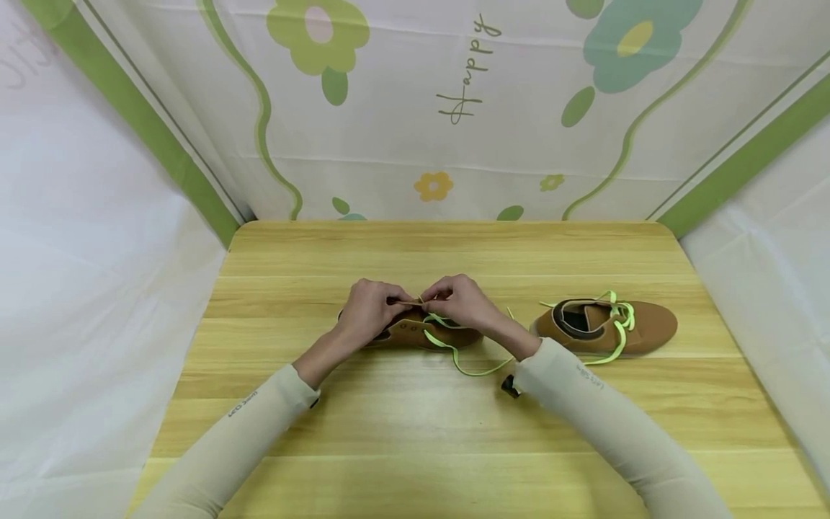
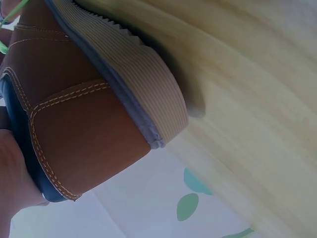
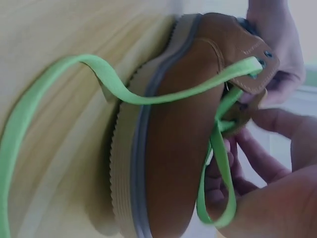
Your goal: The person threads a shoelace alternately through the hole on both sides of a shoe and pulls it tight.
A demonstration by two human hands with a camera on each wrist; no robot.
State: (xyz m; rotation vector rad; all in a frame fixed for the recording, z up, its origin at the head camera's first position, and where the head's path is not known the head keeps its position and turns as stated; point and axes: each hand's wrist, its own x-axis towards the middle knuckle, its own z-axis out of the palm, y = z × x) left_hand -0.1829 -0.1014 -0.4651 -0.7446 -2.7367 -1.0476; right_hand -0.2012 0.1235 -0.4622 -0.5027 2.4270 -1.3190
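A brown shoe (image 1: 405, 335) with a ridged pale sole (image 2: 148, 74) stands on the table, toe to the right. My left hand (image 1: 368, 310) reaches over its opening and pinches the far eyelet flap (image 3: 242, 116). Close against those fingertips, my right hand (image 1: 462, 301) pinches the yellow-green shoelace near the flap; its exact grip is partly hidden. One stretch of shoelace (image 3: 225, 178) hangs in a loop beside the right fingers. The other lace end (image 3: 193, 89) leaves the near flap's eyelet and trails across the tabletop.
A second brown shoe (image 1: 651, 328) with a tied yellow-green lace (image 1: 624, 317) stands to the right. The wooden table (image 1: 415, 432) ends at the back against a white flowered cloth (image 1: 402, 137). White cloth walls flank both sides.
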